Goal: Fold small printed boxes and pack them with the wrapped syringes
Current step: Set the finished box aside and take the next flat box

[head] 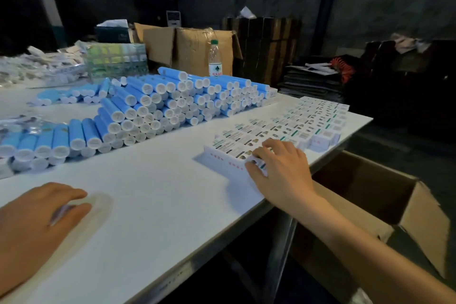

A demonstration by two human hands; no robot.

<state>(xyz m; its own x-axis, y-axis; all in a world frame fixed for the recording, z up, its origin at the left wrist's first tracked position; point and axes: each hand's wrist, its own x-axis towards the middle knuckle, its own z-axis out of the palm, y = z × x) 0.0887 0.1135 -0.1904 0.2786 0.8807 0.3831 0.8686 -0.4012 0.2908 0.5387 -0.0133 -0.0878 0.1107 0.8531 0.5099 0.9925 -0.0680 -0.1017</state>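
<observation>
L hand (37, 215) flat; bottle (215, 59) label "农夫山泉".

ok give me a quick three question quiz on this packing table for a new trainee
1. True or false: the right hand rests on the near end of the row of small printed boxes.
2. What stands behind the stack of blue tubes: (a) a mug, (b) a water bottle, (c) a tape roll?
3. Fill in: the open cardboard carton sits below the table's ____ edge.

Key: 1 true; 2 b; 3 right. The left hand lies near the table's front edge, something thin and blurred under its fingers.
</observation>
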